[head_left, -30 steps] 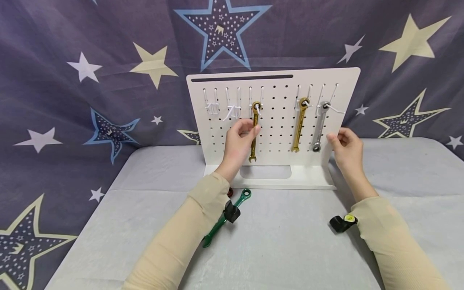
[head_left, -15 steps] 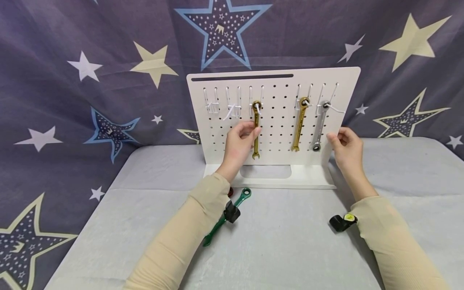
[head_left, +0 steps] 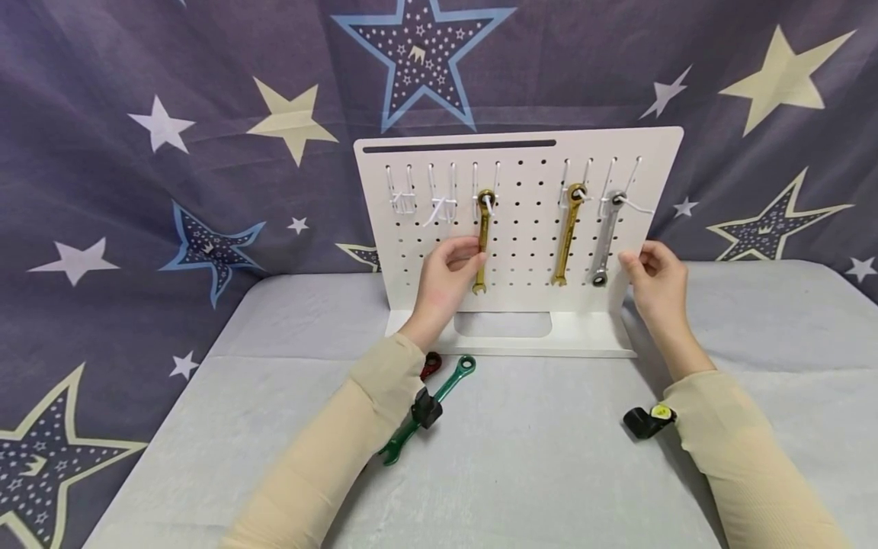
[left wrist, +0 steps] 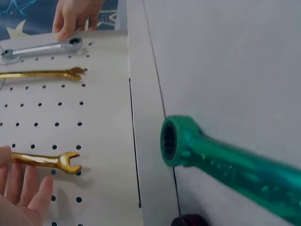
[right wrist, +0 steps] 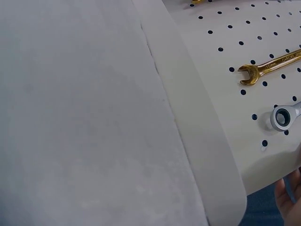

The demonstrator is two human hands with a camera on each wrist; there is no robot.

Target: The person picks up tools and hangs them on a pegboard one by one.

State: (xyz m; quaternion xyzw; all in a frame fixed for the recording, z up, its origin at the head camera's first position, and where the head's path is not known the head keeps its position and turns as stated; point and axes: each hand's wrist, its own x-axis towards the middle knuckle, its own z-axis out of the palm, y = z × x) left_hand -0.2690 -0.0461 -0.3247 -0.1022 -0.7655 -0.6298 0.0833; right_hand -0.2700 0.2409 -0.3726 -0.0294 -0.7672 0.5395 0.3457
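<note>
Items on Hand, Counted

Gold wrenches (head_left: pixel 566 236): two. Silver wrench (head_left: pixel 606 240): one. Green wrench (head_left: pixel 450 380): one. Red wrench (head_left: pixel 431 365), partly hidden: one. Wrenches, all colours: five. White hooks (head_left: pixel 435 213): five, of which three loaded, two bare. Pegboard (head_left: pixel 516 261): one. Long slot (head_left: pixel 459 146): one. Hands: two, being one left hand (head_left: pixel 442 280) and one right hand (head_left: pixel 657 286). Sleeves (head_left: pixel 343 435): two. Black wrist pieces (head_left: pixel 641 424): two. Table (head_left: pixel 542 450): one. Curtain (head_left: pixel 576 69): one.
</note>
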